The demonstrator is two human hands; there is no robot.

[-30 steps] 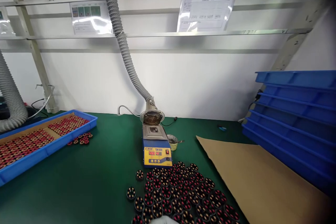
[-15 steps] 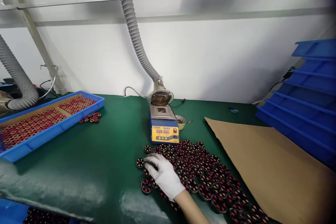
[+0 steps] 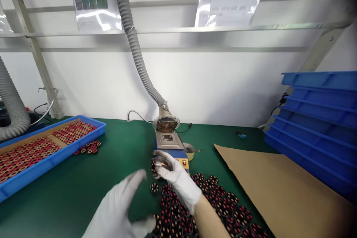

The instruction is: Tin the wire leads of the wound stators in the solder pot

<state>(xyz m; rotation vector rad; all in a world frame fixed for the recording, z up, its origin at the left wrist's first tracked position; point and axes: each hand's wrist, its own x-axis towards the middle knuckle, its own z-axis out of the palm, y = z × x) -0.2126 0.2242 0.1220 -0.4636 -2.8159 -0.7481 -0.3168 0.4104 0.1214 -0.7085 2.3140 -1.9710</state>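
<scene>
In a white glove, my right hand point(image 3: 178, 180) grips a small round black part point(image 3: 154, 168) between thumb and fingers, raised in front of the blue solder pot point(image 3: 170, 140). The part's face is partly hidden by the fingers. My left hand point(image 3: 119, 204), also gloved, is at the lower middle, thumb and fingers spread, with nothing between them; its edges are blurred. Below and around my right forearm lie many similar round black parts point(image 3: 173, 215) with red and tan segments, spread on the green mat point(image 3: 125, 145).
A blue tray point(image 3: 92, 134) of red and tan rings stands at the left, with several loose rings point(image 3: 89, 147) beside it. A brown cardboard sheet point(image 3: 251, 171) and stacked blue trays point(image 3: 318, 126) are at the right. A grey hose point(image 3: 136, 52) hangs above the pot, a small cup point(image 3: 189, 150) beside it.
My right hand has lifted off the mat with a round black part in it. My left hand has come into view from below. The camera has tilted upward.
</scene>
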